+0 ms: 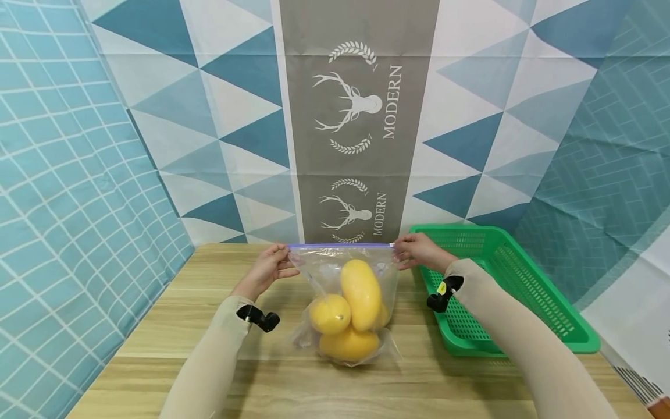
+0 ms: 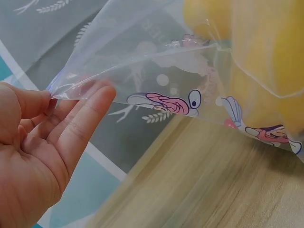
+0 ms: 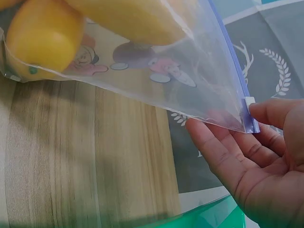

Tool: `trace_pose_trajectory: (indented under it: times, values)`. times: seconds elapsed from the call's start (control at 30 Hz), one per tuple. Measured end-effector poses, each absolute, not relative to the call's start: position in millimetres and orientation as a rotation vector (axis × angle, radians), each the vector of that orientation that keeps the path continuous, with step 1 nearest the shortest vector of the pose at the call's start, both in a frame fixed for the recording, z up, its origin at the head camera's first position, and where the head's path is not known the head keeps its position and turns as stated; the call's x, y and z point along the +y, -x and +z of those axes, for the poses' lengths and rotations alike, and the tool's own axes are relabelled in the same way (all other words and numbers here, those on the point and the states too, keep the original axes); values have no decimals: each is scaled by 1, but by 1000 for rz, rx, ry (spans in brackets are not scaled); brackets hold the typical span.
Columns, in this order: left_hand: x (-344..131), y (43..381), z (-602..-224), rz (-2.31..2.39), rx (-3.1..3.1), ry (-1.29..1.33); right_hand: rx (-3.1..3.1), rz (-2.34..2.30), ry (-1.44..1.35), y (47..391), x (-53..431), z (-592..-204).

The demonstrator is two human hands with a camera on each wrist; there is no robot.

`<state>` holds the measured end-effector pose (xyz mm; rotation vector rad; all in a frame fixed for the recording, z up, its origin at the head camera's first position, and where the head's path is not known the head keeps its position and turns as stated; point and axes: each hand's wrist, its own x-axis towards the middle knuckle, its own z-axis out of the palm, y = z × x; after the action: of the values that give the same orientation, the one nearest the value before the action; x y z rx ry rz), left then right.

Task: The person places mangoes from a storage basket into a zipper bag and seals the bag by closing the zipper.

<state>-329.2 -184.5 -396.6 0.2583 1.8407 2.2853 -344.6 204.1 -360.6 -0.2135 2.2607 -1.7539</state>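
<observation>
A clear zip bag (image 1: 314, 262) with a purple slider strip along its top stands on the table, several yellow mangoes (image 1: 361, 294) inside it. My left hand (image 1: 269, 267) pinches the top left corner of the bag between thumb and fingers. At the opposite corner my right hand (image 1: 421, 253) pinches the strip, the thumb against the white slider (image 3: 249, 101) in the right wrist view. The strip is stretched straight between both hands. Cartoon prints (image 2: 171, 102) show on the bag's film in the left wrist view.
A green plastic basket (image 1: 528, 308) sits on the right of the wooden table (image 1: 293, 396), close to my right forearm. Behind the table hangs a patterned cloth (image 1: 356, 163) with deer heads, and a blue tiled sheet (image 1: 68, 192) borders the left side.
</observation>
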Motion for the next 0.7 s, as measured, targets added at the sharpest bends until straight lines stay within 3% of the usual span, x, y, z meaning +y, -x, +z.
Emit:
trace_pose_trajectory:
  times: [0.7]
  values:
    - [-184,333,-409,2259,1897,-160,2258,-1745,205,347,207,-366]
